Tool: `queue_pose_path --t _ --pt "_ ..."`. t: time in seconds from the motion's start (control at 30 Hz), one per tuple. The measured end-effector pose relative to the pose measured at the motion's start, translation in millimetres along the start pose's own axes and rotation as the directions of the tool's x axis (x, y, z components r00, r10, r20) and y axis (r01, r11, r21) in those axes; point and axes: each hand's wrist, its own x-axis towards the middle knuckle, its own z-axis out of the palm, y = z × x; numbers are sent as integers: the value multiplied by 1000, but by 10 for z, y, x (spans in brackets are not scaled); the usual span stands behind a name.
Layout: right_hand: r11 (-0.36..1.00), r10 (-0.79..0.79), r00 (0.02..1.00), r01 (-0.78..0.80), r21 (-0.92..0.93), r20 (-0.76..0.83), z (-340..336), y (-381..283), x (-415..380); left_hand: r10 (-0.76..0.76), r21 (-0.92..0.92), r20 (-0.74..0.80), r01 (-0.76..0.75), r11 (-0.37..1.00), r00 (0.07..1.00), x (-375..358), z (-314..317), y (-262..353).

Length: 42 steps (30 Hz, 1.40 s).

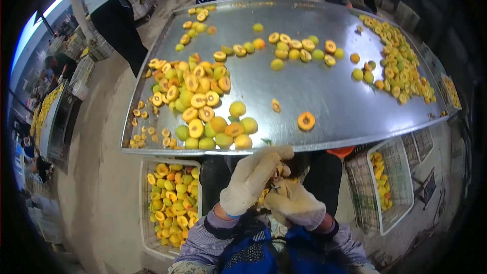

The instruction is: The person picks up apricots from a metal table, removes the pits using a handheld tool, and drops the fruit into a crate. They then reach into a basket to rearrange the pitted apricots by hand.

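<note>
Both hands wear off-white knit gloves and meet over the lap, just below the near edge of the metal table (284, 94). My left hand (251, 178) is closed, its fingers bent over something dark and mostly hidden. Against it, my right hand (295, 204) is closed too, with a small glint of metal at its fingertips that I cannot identify. Nearest on the tabletop are a cut peach half (306, 121) with a brown centre and a small fruit piece (276, 105). A pile of peach halves (195, 99) covers the left part of the table.
A crate of peach halves (172, 205) stands at lower left, another crate (378, 187) at lower right. More halves lie in a pile (401, 63) along the table's right side. A person (104, 7) stands at far left; others sit across the table.
</note>
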Motion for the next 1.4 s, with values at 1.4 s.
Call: queue_pose_path --t 1.4 --pt "894 -371 772 147 -424 -516 37 154 86 247 213 -177 -208 955 953 -70 123 -468"
